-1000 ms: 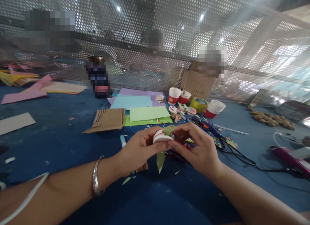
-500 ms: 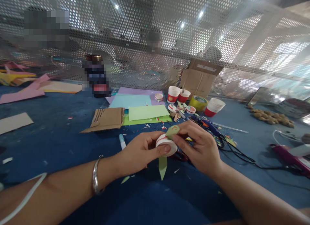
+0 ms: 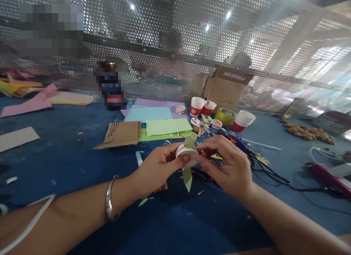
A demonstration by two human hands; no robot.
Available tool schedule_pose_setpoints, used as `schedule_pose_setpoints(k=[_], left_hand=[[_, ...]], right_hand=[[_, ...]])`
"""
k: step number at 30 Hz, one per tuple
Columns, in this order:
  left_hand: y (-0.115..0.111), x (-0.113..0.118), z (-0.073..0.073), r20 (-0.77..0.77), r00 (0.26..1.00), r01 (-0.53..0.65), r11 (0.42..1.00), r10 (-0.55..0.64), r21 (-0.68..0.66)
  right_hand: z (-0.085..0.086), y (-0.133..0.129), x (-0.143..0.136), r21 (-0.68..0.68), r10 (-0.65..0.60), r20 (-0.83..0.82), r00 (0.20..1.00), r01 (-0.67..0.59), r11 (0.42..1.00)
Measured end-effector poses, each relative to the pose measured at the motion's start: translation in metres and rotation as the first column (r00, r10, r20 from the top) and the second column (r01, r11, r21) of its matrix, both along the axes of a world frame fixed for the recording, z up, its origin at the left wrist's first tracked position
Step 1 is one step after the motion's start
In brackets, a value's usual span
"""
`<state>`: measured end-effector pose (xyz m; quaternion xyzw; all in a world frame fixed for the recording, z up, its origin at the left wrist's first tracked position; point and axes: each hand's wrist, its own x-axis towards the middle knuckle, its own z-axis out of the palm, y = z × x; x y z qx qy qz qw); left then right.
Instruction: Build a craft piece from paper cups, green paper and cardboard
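My left hand (image 3: 161, 165) grips a round white paper cup base (image 3: 189, 160) with a red line round its side, thumb across its flat face. A green paper strip (image 3: 191, 140) stands up from its top edge, and a pointed green paper piece (image 3: 187, 179) hangs below it. My right hand (image 3: 227, 161) pinches at the right edge of the cup base, thumb and forefinger close together. Its fingertips partly cover that edge. Beneath the hands, red-handled scissors (image 3: 201, 173) lie partly hidden, and a light blue glue stick (image 3: 139, 158) is beside my left hand.
Green paper (image 3: 167, 127) and corrugated cardboard (image 3: 122, 133) lie ahead. Red-and-white paper cups (image 3: 196, 107), yellow tape (image 3: 225, 116) and paper scraps are behind my right hand. A blue glue gun (image 3: 238, 141) with a black cable lies at right. A perforated metal screen (image 3: 153, 46) rises behind.
My right fingers have moved off the green strip down to the right edge of the cup base. The strip now stands more upright, and the base is turned slightly.
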<state>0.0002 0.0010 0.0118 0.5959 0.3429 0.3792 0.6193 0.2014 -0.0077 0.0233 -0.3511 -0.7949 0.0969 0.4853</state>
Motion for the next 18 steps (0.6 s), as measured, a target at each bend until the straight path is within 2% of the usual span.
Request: schedule_pose_setpoints(k=[3,5,8,13,18], left_hand=[[-0.0003,0.0029,0.0013,0.187,0.982,0.053,0.991,-0.029,-0.122],[0.0001,0.0046,0.0026,0.293,0.956,0.072,0.971,-0.002,-0.228],[0.0008,0.0057,0.0045,0.365,0.930,0.102,0.937,0.029,-0.335],[0.0000,0.0052,0.0047,0.379,0.924,0.107,0.926,0.042,-0.362],[-0.0002,0.0047,0.0032,0.354,0.934,0.077,0.943,0.045,-0.323]], right_hand=[[-0.0004,0.0008,-0.0006,0.030,0.003,0.029,1.000,-0.004,1.000],[-0.0003,0.0014,0.0000,-0.004,-0.029,0.030,0.999,0.029,1.000],[0.0000,0.0020,0.0011,-0.070,-0.065,0.019,0.998,0.066,0.995],[0.0007,0.0024,0.0008,-0.195,-0.040,0.020,0.999,0.043,0.980],[0.0014,0.0016,0.0005,-0.358,0.038,-0.052,0.998,-0.054,0.932]])
